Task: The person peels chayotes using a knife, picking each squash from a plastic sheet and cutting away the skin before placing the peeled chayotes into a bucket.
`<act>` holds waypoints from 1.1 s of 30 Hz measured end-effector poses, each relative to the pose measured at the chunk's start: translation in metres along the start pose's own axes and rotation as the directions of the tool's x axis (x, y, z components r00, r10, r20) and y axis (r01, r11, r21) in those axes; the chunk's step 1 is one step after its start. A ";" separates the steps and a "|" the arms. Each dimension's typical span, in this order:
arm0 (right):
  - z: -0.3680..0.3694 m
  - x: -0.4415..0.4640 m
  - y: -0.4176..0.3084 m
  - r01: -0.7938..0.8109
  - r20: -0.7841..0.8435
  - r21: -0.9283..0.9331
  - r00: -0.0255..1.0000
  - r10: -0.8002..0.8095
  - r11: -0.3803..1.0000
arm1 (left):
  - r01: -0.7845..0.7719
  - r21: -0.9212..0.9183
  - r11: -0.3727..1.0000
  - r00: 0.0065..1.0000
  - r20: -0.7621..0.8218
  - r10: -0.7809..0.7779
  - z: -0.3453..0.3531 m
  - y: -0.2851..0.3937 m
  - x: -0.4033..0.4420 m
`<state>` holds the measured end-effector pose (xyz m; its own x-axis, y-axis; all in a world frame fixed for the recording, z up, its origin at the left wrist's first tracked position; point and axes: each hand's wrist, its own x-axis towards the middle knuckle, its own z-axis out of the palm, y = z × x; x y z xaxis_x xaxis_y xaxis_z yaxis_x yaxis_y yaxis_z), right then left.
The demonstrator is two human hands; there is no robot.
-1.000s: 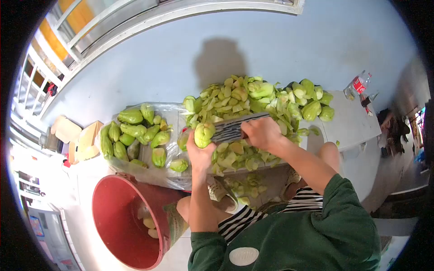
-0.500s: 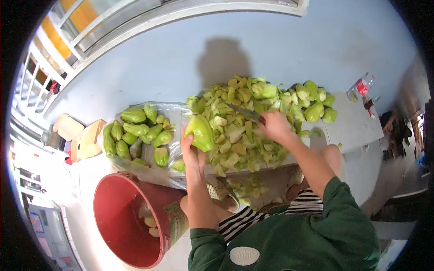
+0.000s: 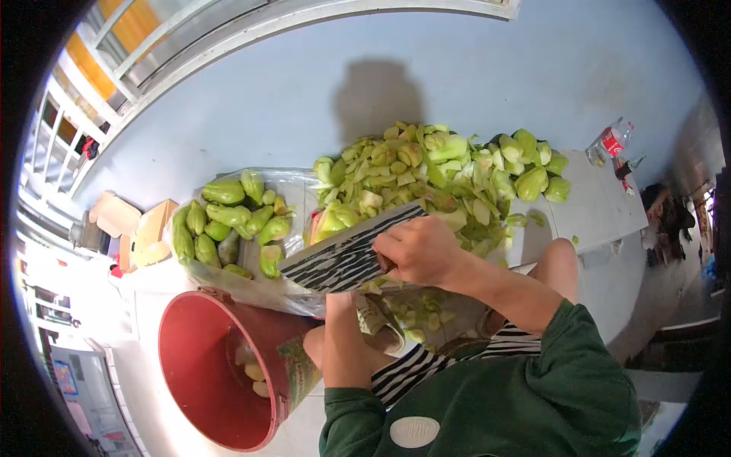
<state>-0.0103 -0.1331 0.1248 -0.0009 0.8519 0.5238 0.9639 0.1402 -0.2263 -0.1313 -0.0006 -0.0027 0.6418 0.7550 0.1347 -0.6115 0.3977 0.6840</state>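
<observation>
My right hand (image 3: 420, 250) is closed around the handle of a broad-bladed cleaver (image 3: 346, 255). Its shiny blade reflects the striped shorts and lies tilted across the front of a green chayote (image 3: 335, 219). Most of my left hand (image 3: 314, 219) is hidden behind the blade; a bit of its fingers shows at the chayote's left side, gripping it. Whether the edge touches the chayote cannot be seen. Beyond both hands spreads a heap of pale green peelings (image 3: 396, 164), with a larger chayote (image 3: 446, 145) on top.
Whole chayotes (image 3: 228, 217) lie on clear plastic at left. Several more (image 3: 531, 183) sit at right, near a plastic bottle (image 3: 611, 143). Below left, a red bucket (image 3: 171, 365) holds a few pale pieces. Open cardboard (image 3: 148, 232) is at far left; peelings litter the floor.
My right hand has brought the cleaver left and down from over the peelings, turning its flat side into view in front of the chayote and my left hand.
</observation>
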 end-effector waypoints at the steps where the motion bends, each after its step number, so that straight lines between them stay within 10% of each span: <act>1: 0.001 0.000 -0.001 0.002 0.015 0.008 1.000 -0.002 1.000 | -0.003 0.008 1.000 1.000 0.012 0.003 0.000 0.003 -0.002; 6: 0.007 -0.003 0.006 0.001 0.014 0.001 1.000 -0.001 1.000 | -0.042 0.011 0.999 0.999 -0.029 0.043 0.007 0.004 0.000; 9: 0.030 -0.025 0.063 -0.254 0.127 -0.117 0.955 0.268 0.960 | -0.049 0.027 0.998 0.989 -0.137 0.052 0.010 0.011 0.013; 13: 0.008 -0.038 0.077 -0.398 0.123 -0.187 0.898 0.423 0.898 | 0.146 -0.130 0.981 0.988 0.061 -0.139 0.017 0.019 0.013; 20: -0.009 -0.042 0.040 -0.167 0.029 -0.011 0.986 0.167 0.986 | 0.094 -0.125 0.988 0.993 -0.054 -0.101 0.003 -0.019 0.018; 25: -0.002 -0.036 0.021 -0.086 0.022 -0.035 0.996 0.087 0.996 | -0.038 0.112 0.993 0.986 0.165 0.019 0.036 -0.002 0.017; 27: 0.009 -0.040 0.041 -0.209 0.049 -0.072 0.976 0.213 0.975 | 0.118 -0.280 0.953 0.966 -0.188 -0.175 0.040 -0.005 0.013; 28: 0.003 -0.033 0.053 -0.406 0.251 -0.182 0.861 0.442 0.895 | 0.070 0.087 0.994 0.994 -0.088 -0.063 0.026 0.000 0.008; 33: 0.001 -0.053 0.081 -0.573 0.153 -0.144 0.793 0.590 0.807 | 0.129 0.069 0.989 0.984 0.118 -0.137 0.028 0.006 0.016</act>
<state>0.0679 -0.1661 0.0779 0.5275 0.8351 0.1561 0.8165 -0.4476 -0.3648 -0.1119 -0.0005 0.0233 0.7694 0.6266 0.1238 -0.4901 0.4550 0.7435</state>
